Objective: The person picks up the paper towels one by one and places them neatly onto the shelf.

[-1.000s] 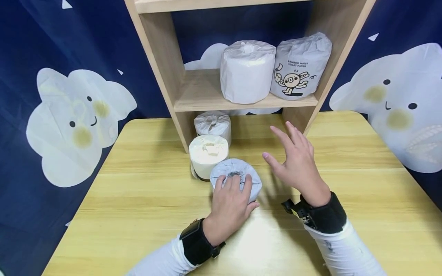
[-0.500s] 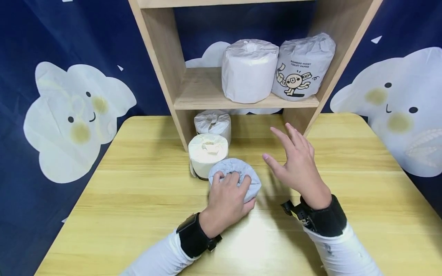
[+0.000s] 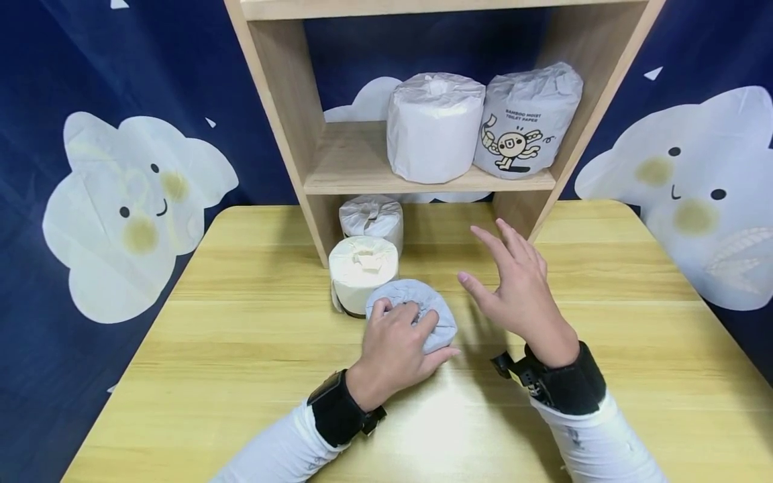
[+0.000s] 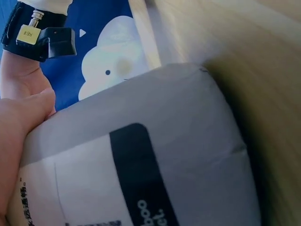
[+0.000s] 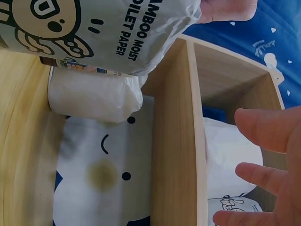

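Barely anything shifted: my left hand pulled slightly toward me, thumb now out to the right, fingers curled over the top of the grey-wrapped roll, gripping it. Roll sits on the table, touching the cream roll in front of the shelf unit. My right hand hovers just right of the grey roll, fingers spread, holding nothing. Two wrapped rolls stand on the shelf.
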Demonstrator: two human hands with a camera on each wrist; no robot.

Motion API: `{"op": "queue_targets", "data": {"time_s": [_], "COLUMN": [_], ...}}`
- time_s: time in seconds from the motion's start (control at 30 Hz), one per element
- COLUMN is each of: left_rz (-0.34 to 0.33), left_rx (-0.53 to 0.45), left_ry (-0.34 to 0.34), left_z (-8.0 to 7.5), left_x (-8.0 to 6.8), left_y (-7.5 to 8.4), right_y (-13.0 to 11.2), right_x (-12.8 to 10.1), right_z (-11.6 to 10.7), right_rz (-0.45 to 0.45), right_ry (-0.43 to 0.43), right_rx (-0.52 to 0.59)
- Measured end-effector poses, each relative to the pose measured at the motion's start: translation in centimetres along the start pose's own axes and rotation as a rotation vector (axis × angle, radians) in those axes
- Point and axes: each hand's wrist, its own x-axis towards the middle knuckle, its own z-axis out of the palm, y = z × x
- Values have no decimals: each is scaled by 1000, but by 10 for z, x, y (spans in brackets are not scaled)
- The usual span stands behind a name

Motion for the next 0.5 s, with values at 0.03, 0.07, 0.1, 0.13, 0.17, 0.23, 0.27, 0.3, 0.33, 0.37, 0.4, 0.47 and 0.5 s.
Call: {"op": "queue_targets", "data": {"time_s": [0.03, 0.07, 0.1, 0.13, 0.17, 0.23, 0.27, 0.3, 0.33, 0.37, 0.4, 0.47, 0.5], "left_rz": [5, 12, 17, 23, 30, 51, 65, 77, 91, 105, 117, 130, 131], "left_rx": [-6, -9, -13, -19, -21, -17, -16, -18, -20, -22, -27, -46, -60], "left_ry": [8, 16, 24, 32, 41, 61, 73, 85, 97, 108, 120, 139, 146], "left_z": [0, 1, 1, 1, 1, 2, 3, 3, 3, 4, 5, 5, 5], "left_x": [0, 0, 0, 0, 0, 0, 1, 1, 2, 2, 3, 4, 3], "left_y": [0, 0, -1, -1, -1, -3, -3, -4, -5, -6, -7, -8, -9], "right_y": [0, -1, -1, -1, -1, -1, 0, 0, 0, 1, 1, 2, 3], "right_x": [0, 0, 0, 0, -1, -1, 0, 0, 0, 1, 1, 1, 1], "right_z": [0, 0, 1, 1, 1, 0, 1, 0, 1, 1, 1, 3, 3], "right_rz": [0, 1, 2, 3, 5, 9, 10, 11, 12, 12, 11, 8, 7], "right_ry": [-3, -5, -7, -9, -11, -15, -17, -20, -22, -23, -23, -21, -20], "right_rx": [2, 5, 7, 8, 9, 9, 9, 8, 8, 7, 4, -5, -10]}}
